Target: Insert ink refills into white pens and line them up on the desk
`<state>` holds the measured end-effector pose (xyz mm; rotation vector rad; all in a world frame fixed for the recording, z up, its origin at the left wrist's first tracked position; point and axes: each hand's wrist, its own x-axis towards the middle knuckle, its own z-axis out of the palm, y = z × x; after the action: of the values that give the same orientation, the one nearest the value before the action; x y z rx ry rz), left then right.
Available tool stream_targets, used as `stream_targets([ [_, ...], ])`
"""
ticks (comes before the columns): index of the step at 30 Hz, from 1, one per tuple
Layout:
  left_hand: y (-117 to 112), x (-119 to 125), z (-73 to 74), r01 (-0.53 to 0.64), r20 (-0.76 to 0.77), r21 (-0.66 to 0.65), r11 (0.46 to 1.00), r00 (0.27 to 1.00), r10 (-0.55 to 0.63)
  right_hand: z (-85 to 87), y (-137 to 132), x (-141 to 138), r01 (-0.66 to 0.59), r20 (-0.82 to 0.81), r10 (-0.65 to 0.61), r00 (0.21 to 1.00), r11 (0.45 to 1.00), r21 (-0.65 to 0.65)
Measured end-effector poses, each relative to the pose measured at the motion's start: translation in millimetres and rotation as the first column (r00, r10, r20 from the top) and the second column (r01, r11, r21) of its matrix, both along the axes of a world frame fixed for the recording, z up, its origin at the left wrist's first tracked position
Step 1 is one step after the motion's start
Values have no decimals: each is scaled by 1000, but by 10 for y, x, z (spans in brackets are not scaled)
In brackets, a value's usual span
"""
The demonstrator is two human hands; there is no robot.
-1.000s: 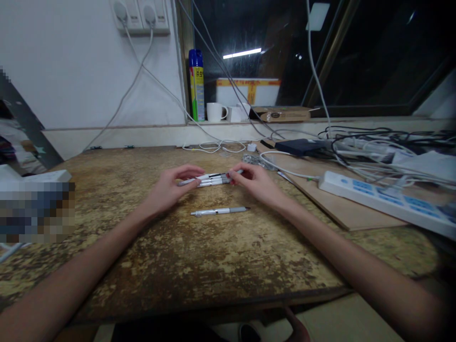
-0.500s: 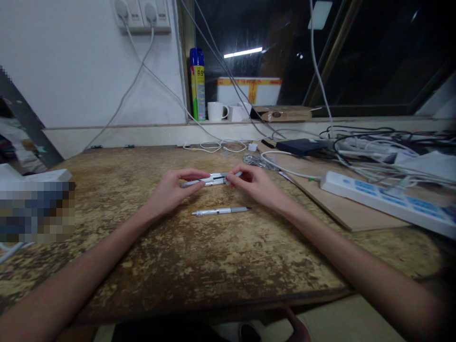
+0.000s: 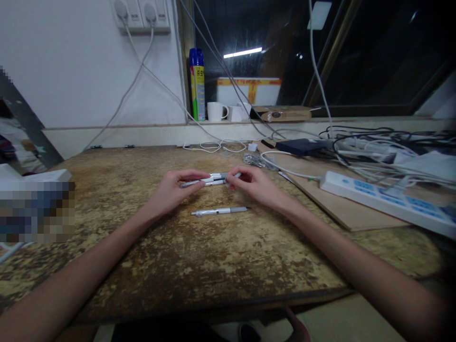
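Note:
Between my two hands is a white pen [image 3: 208,182], held level just above the worn wooden table [image 3: 199,266]. My left hand [image 3: 174,187] pinches its barrel with thumb and fingers. At the other end, my right hand [image 3: 247,181] has thumb and forefinger closed on a grey pen part [image 3: 237,175]. A thin dark line, perhaps the refill, shows between the two hands. Just behind lies another white and grey pen [image 3: 218,175], partly hidden by my fingers. Nearer to me, a third pen [image 3: 221,211] rests on the wood, its dark tip pointing right.
On the right, a white power strip [image 3: 384,197] and tangled cables lie over a brown board [image 3: 342,213]. A crumpled clear bag [image 3: 256,160] sits behind my right hand. Along the windowsill stand a spray can [image 3: 197,85], a white mug [image 3: 215,111] and a flat cardboard box [image 3: 285,114].
The grey part in my right hand has shifted very slightly. Both hands keep nearly the same place and grip, and the pens on the table have not moved.

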<state>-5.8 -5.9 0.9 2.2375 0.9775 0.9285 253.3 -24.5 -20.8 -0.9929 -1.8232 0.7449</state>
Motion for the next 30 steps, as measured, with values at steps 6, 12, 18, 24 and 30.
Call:
stream_targets([
  [6, 1, 4, -12, 14, 4, 2, 1000, 1000, -14, -4, 22, -7, 6, 2, -6, 1000, 1000, -12],
  [12, -1, -8, -2, 18, -7, -9, 1000, 1000, -18, -13, 24, 3, -41, 3, 41, 999, 999, -17],
  [18, -4, -9, 0, 11, 7, -17, 1000, 1000, -11, 1, 3, -3, -39, 4, 39, 999, 999, -3],
  [24, -7, -4, -20, 18, 20, -54, 998, 1000, -17, 1, -4, -10, -68, 3, 69, 998, 998, -15],
  [30, -29, 12, 0, 23, 36, -93, 995, 999, -20, -15, 37, 37, -28, 16, 28, 999, 999, -24],
])
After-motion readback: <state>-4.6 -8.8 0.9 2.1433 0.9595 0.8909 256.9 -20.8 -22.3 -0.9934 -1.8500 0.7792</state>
